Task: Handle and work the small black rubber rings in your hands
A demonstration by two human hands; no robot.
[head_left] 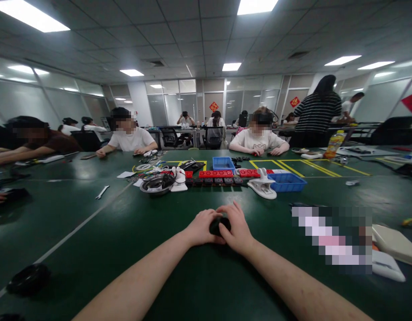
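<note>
A small black rounded object (pixel 218 226) rests at the middle of the green table (pixel 152 267), between my two hands. My left hand (pixel 204 226) curls around its left side, thumb toward me. From the right, my right hand (pixel 237 227) wraps it, with the thumb across its front and the other fingers behind. The fingers of both hands partly cover the object, so its exact kind cannot be made out.
Beyond my hands lie red socket strips (pixel 216 174), a white clip-on device (pixel 262 185), blue trays (pixel 286 182) and a coiled cable (pixel 157 183). A wrench (pixel 102 192) and black coil (pixel 28 279) are left, white cases (pixel 388 265) right. People sit across the table.
</note>
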